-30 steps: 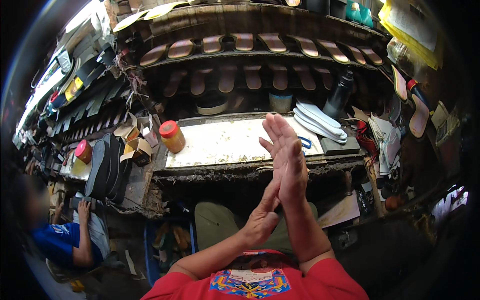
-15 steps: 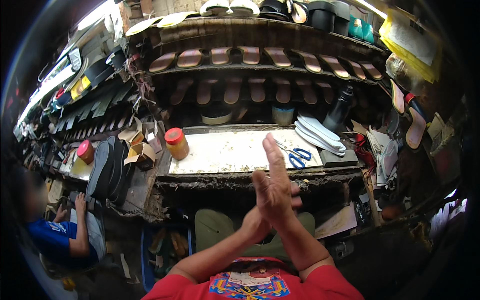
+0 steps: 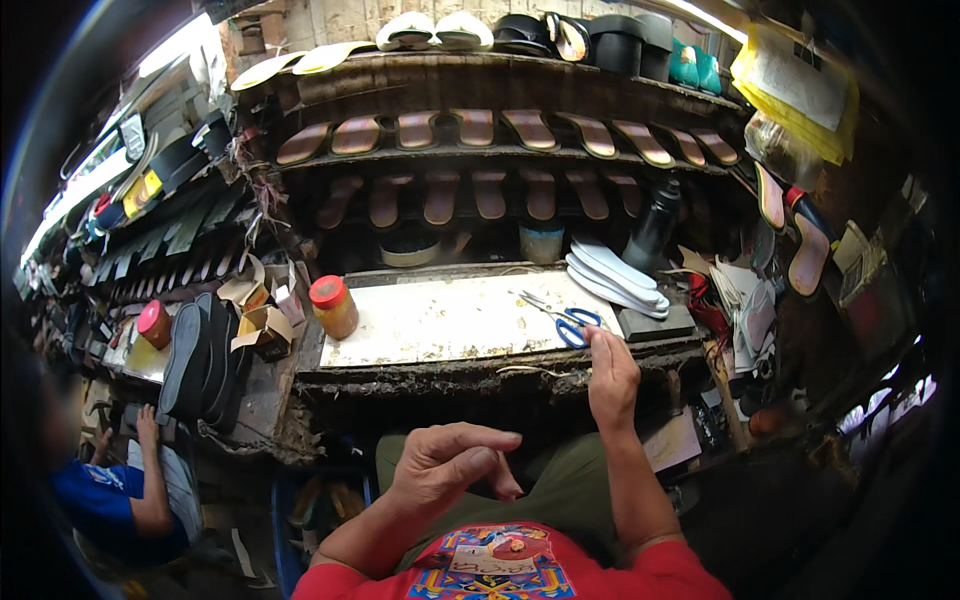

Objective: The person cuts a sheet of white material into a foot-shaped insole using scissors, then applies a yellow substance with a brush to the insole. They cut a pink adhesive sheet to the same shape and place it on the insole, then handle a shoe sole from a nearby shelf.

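Observation:
My right hand (image 3: 612,382) is at the front edge of the white work board (image 3: 430,325), its fingers drawn together at the blue handles of the scissors (image 3: 570,327). The scissors lie flat, blades toward the far left; the fingertips overlap the near handle, and their exact hold is partly hidden. My left hand (image 3: 450,467) hovers above my lap, fingers loosely bent and apart, with nothing visible in it. On the board's left end stands a jar (image 3: 335,310) with a red lid and amber contents. White insole-shaped pieces (image 3: 615,280) are stacked at its right end.
Shelves of pinkish insoles (image 3: 475,128) rise behind the board. A dark bottle (image 3: 655,225) stands behind the white stack. Dark soles (image 3: 200,350) and open cartons (image 3: 265,330) sit to the left. A blue crate (image 3: 283,530) is below. Another person in a blue shirt (image 3: 120,500) sits at far left.
My hands, crossed together before, have parted. The right moved forward to the scissors' handles, and the left drew back low over my lap. The whole view shifted slightly.

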A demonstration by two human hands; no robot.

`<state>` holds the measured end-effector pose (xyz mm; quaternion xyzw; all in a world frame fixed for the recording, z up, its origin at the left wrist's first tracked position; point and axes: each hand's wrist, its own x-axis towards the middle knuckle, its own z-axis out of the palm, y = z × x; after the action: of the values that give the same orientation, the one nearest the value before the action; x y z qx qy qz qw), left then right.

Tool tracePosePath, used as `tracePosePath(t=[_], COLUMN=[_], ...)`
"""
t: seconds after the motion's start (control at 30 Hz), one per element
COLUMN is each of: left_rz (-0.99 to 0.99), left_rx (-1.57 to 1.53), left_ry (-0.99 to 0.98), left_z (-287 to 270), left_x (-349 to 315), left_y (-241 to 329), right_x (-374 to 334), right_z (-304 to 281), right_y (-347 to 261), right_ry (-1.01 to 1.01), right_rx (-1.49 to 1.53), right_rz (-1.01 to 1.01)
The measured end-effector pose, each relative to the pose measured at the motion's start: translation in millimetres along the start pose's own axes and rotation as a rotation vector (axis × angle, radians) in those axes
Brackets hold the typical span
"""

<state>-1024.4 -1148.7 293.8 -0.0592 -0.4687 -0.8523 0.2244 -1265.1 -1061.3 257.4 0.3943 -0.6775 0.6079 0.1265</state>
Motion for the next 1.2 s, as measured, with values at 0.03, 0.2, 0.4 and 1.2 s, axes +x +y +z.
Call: tracePosePath(t=[0.03, 0.2, 0.4, 1.2], left_rz=[-0.077, -0.103, 0.657, 0.917], left_rx=[0.216, 0.887, 1.595, 1.448], left_ry=[0.052, 0.066, 0.215, 0.423], left_z=[-4.4, -25.1, -52.0, -42.5], left_x=[6.7, 62.8, 225.2, 216.4], left_y=[3.8, 11.9, 130.2, 194.8], right_x=[-6.7, -17.7, 27.0, 184.3], right_z=[-3.9, -6.8, -15.8, 15.9], right_y=[-10.8, -62.7, -35.6, -18.9], right_ry=[0.047, -0.239, -0.342, -0.313], right_rx=[0.034, -0.032, -0.093, 0.994], right_rz=[-0.011, -0.69, -0.414, 0.057])
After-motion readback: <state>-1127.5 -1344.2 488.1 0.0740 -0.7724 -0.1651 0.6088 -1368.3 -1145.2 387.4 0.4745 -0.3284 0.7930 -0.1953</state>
